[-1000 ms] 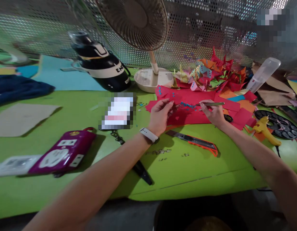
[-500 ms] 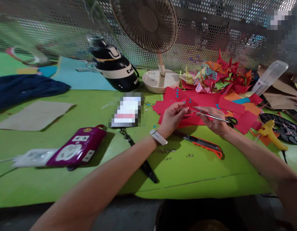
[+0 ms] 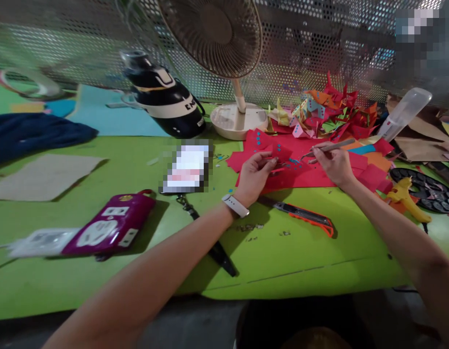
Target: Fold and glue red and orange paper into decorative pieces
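On the green bench, the utility knife lies nearest, just before the red paper, perhaps to be within easy reach. Beyond it, the left hand has thumb and forefinger together, pinching a small red piece, probably to keep it steady; its edge is hard to separate from the red sheet beneath. The right hand's grip is closed around the tweezers, tips pointing down, which seems suitable for blue bits so tiny. Whether the tips hold anything, I cannot tell. Farther, the paper heap hides its lower pieces, and the fan is cut off above.
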{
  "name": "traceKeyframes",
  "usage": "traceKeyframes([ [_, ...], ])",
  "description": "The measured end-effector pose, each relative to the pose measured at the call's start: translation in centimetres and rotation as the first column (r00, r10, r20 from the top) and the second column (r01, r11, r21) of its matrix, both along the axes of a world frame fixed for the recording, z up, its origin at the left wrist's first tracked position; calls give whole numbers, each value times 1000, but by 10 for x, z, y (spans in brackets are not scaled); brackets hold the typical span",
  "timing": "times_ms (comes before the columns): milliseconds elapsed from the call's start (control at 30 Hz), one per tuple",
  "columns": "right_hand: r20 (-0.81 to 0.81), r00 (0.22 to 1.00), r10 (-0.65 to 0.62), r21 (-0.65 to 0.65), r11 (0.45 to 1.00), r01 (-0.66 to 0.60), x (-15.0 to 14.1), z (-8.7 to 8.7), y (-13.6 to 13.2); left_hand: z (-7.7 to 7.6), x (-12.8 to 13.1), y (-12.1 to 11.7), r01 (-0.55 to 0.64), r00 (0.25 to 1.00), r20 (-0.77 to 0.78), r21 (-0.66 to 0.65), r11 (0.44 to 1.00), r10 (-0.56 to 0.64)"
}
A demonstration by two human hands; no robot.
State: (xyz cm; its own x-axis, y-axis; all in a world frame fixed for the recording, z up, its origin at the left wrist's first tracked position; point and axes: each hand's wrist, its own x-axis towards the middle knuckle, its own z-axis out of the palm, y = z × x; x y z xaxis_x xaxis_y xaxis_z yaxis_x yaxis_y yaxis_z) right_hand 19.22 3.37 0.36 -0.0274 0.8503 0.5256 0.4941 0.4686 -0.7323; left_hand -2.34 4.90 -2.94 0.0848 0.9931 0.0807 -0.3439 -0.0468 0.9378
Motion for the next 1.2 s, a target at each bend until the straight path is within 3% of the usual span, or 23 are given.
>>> traceKeyframes([
  [167,115,993,7,-34,999,-3,11,-15,11,-2,0,2,-30,1000,6,-14,999,31],
  [333,222,975,18,-13,1000,-16,9,-19,10,-3,-1,2,-27,1000,14,-26,999,28],
  [933,279,960,31,-9,1000,-30,11,-28,14,-4,-2,2,-15,1000,-5,-33,999,15],
  [1067,230,973,6,-11,1000,-3,10,-29,14,-5,-2,3,-15,1000,-7,-37,999,15],
  [1200,11,999,42,-87,995,-41,7,-23,12,-5,-2,4,-16,1000,-16,-40,999,15],
])
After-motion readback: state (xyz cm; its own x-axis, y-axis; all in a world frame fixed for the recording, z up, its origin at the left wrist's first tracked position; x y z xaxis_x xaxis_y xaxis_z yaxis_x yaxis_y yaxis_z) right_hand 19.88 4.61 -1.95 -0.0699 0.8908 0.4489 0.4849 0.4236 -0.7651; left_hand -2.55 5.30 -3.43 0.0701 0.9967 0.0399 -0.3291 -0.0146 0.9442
